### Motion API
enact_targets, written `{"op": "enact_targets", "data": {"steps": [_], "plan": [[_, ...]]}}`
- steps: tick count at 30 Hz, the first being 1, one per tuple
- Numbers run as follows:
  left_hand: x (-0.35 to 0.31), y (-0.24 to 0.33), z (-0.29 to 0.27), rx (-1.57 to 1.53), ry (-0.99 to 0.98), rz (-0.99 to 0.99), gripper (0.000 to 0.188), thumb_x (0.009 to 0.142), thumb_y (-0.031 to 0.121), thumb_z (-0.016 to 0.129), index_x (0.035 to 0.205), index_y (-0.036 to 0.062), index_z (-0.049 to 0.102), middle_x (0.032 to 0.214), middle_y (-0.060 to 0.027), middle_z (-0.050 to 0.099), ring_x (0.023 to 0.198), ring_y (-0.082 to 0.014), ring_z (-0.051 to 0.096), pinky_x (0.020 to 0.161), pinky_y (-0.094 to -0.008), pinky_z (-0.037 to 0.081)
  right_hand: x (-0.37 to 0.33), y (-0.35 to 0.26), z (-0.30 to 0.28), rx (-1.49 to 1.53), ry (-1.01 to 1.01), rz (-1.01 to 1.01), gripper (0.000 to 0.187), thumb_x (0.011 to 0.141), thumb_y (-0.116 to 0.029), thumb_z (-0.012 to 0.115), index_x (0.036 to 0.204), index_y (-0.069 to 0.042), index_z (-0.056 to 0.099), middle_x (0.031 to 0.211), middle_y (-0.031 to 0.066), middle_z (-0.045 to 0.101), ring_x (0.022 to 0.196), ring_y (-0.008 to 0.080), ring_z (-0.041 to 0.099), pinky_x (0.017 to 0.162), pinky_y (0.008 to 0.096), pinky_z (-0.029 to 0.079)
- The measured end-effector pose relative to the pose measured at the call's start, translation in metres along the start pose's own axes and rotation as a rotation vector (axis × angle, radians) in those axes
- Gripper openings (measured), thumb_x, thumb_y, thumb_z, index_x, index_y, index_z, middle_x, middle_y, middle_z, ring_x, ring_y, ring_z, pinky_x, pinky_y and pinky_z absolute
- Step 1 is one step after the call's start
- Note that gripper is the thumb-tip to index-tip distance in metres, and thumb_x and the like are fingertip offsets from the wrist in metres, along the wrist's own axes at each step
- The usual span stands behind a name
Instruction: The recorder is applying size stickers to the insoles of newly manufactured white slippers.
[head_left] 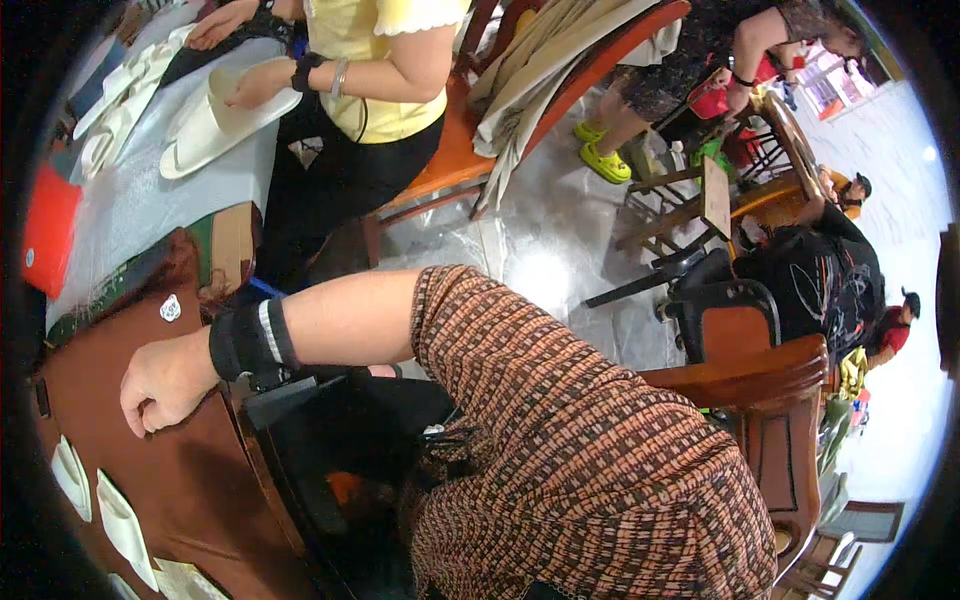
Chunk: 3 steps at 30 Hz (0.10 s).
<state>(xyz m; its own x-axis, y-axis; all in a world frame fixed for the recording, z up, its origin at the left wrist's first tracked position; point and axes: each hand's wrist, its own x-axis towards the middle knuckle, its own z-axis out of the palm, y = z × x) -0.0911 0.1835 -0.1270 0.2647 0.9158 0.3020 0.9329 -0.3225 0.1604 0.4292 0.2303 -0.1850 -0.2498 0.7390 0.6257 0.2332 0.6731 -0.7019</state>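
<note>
My right hand [168, 385], with a black band at its wrist, is over the brown tabletop [190, 490]. Its fingers are curled in, and whatever they may hold is hidden. Nearest to it, toward the lower left, lie a few white slipper-shaped pieces [124, 525], apart from the fingers. A round white sticker [170, 308] with dark print sits on the brown surface beyond the hand. My left hand is out of the picture.
A co-worker in a yellow top handles a white slipper [225, 118] at a plastic-covered table [125, 225], where more white slippers [125, 110] lie. A red box [50, 230] stands there. Cloth hangs over a wooden chair [430, 180]. A wooden chair back [760, 400] is at right; other people are beyond.
</note>
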Motion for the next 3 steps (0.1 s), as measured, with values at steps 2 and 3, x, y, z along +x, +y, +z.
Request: {"op": "enact_targets", "data": {"steps": [2,3], "plan": [[-0.004,-0.011,-0.002,-0.003,-0.028,-0.047,0.043,0.097,0.029,0.055,0.123,-0.0046,0.063,0.127,-0.0211,0.06,0.117,-0.0383,0.058,0.101,-0.0422,0.048,-0.001,-0.005,-0.002,0.015,0.019,0.043,0.02,0.083,-0.017,0.062,0.095,-0.009,0.075,0.096,0.009,0.073,0.089,0.0255,0.068,0.079,0.0366,0.053],[-0.002,-0.016,0.003,-0.017,-0.025,-0.043,0.043,0.097,0.029,0.055,0.123,-0.0046,0.063,0.127,-0.0211,0.06,0.117,-0.0383,0.058,0.101,-0.0422,0.048,-0.001,-0.007,-0.003,0.029,0.031,0.051,0.019,0.082,-0.016,0.062,0.095,-0.009,0.075,0.095,0.0093,0.073,0.088,0.0257,0.068,0.078,0.0365,0.053]]}}
